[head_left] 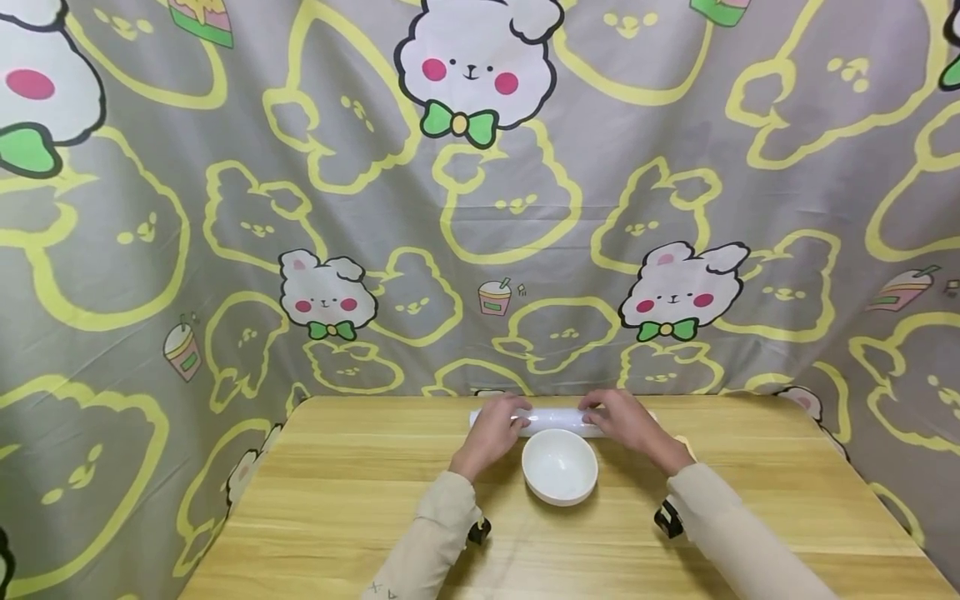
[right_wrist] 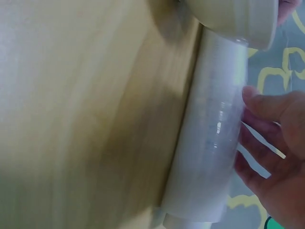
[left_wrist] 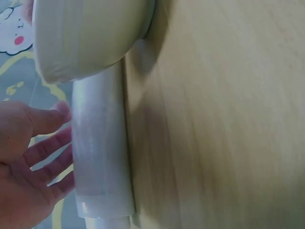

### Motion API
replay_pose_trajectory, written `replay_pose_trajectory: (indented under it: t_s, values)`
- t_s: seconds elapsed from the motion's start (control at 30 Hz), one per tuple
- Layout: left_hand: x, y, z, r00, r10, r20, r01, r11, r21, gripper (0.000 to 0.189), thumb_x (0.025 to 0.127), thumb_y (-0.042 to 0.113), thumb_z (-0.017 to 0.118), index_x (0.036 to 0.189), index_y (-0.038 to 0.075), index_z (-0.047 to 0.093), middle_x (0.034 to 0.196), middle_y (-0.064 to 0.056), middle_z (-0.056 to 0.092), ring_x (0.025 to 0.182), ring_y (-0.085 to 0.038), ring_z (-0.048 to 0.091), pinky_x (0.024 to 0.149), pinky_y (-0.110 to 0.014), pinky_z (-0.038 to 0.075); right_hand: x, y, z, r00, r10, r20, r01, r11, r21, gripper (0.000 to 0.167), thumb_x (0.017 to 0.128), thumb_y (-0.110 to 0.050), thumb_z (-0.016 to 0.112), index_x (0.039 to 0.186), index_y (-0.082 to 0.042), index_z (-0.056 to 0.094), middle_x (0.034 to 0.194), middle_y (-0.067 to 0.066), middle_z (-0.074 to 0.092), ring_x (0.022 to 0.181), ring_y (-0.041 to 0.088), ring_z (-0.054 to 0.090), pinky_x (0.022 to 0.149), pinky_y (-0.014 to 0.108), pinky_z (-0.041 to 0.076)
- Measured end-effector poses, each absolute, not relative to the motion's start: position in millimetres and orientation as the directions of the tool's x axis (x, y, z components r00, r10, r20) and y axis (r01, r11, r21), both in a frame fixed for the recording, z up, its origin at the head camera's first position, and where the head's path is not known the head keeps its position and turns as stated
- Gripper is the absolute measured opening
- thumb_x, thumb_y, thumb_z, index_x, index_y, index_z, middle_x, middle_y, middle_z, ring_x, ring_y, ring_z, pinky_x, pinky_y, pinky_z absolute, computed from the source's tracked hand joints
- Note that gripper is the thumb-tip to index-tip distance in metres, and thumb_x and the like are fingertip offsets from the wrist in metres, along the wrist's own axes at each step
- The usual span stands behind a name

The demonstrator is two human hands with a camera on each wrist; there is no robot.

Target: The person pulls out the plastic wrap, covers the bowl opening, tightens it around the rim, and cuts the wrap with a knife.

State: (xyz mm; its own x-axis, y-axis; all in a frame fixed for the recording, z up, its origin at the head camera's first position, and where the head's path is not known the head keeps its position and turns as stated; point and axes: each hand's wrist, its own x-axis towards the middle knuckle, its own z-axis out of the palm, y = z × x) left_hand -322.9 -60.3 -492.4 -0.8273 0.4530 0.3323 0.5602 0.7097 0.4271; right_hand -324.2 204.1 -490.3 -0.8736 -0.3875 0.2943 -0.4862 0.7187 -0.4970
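Head view: film roll point(head_left: 557, 420) beneath released fingers point(head_left: 518, 403) of left hand point(head_left: 492, 427) and right hand point(head_left: 624, 417)

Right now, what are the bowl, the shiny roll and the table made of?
The bowl looks like glazed ceramic, smooth, white and softly shiny, though it could be plastic. The roll seems to be thin plastic film, glossy and whitish, with bright glints on its side. The table looks like wood, with streaky tan grain, but might be a printed covering.
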Motion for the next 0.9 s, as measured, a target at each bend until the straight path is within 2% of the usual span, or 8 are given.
replay_pose_trajectory:
  t_s: [0.27,0.53,0.77,0.9]
  values:
    - [-328,-53,-493,-0.834,0.408,0.371,0.541,0.736,0.408,0.015,0.086,0.014,0.084,0.100,0.011,0.079,0.103,-0.003,0.070,0.101,-0.026,0.065,0.091,-0.039,0.055,-323,202,-495,-0.863,-0.338,0.376,-0.491,0.736,-0.466,0.007,0.086,-0.003,0.081,0.093,-0.006,0.080,0.097,0.008,0.077,0.096,0.031,0.072,0.084,0.050,0.060]
    - [-329,-49,-498,-0.855,0.341,0.391,0.503,0.729,0.465,0.013,0.082,0.014,0.087,0.092,0.013,0.081,0.095,0.001,0.072,0.094,-0.024,0.067,0.084,-0.036,0.056,-319,199,-502,-0.828,-0.319,0.461,-0.521,0.740,-0.425,0.012,0.083,0.002,0.081,0.086,-0.009,0.079,0.090,0.005,0.077,0.089,0.029,0.073,0.077,0.047,0.061]
    - [-335,-47,-502,-0.853,0.290,0.433,0.504,0.669,0.546,0.010,0.077,0.009,0.090,0.083,0.011,0.082,0.089,0.002,0.073,0.089,-0.022,0.070,0.076,-0.031,0.058,-322,197,-509,-0.777,-0.357,0.518,-0.569,0.750,-0.337,0.010,0.087,0.000,0.078,0.087,-0.008,0.072,0.084,0.002,0.071,0.077,0.020,0.065,0.067,0.040,0.057]
    - [-337,-47,-501,-0.857,0.293,0.423,0.500,0.670,0.549,0.011,0.077,0.011,0.090,0.084,0.012,0.082,0.090,0.002,0.074,0.090,-0.022,0.071,0.078,-0.031,0.058,-325,196,-509,-0.788,-0.344,0.510,-0.554,0.758,-0.345,0.009,0.091,-0.001,0.074,0.089,-0.008,0.070,0.083,0.001,0.067,0.076,0.018,0.061,0.065,0.038,0.055]
